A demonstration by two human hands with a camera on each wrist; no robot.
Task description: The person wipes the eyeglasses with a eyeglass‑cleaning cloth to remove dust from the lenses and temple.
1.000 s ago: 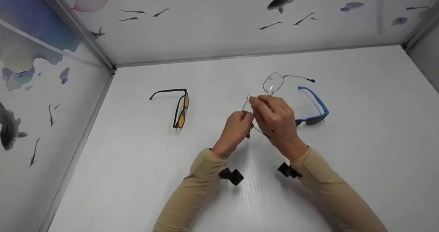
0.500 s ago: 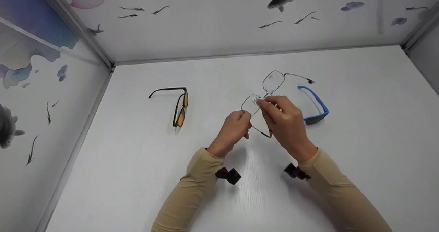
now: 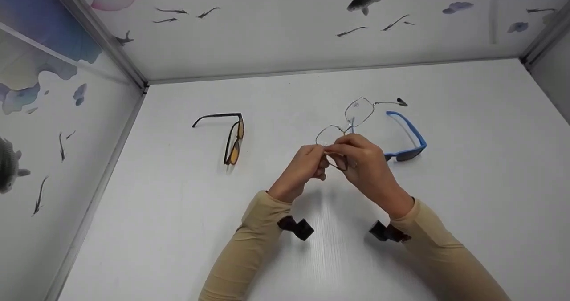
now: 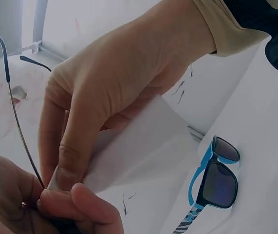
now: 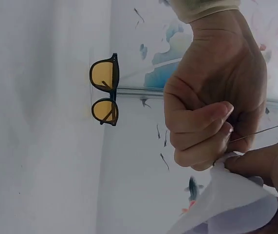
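Thin metal-rimmed eyeglasses [image 3: 359, 112] are held above the table, temples unfolded, in the head view. My left hand [image 3: 305, 167] grips them by the near side, its fingers curled. Close against it, my right hand [image 3: 367, 165] pinches a thin white cloth [image 4: 139, 151] between thumb and fingers. The cloth hangs down in the right wrist view, its pinched end at the left fingertips. One slim temple [image 4: 19, 124] rises from the left hand in the left wrist view. The fingers hide the part of the frame under the cloth.
Blue-framed sunglasses [image 3: 409, 154] lie on the white table just right of the right hand. Black-framed glasses with orange lenses [image 3: 236, 152] lie to the left. Printed wall panels [image 3: 285, 42] border the table at the back and left.
The right hand has moved down from the lens area to the left hand's fingertips, with the cloth. The eyeglasses have shifted and tilted slightly. The other two pairs stay put.
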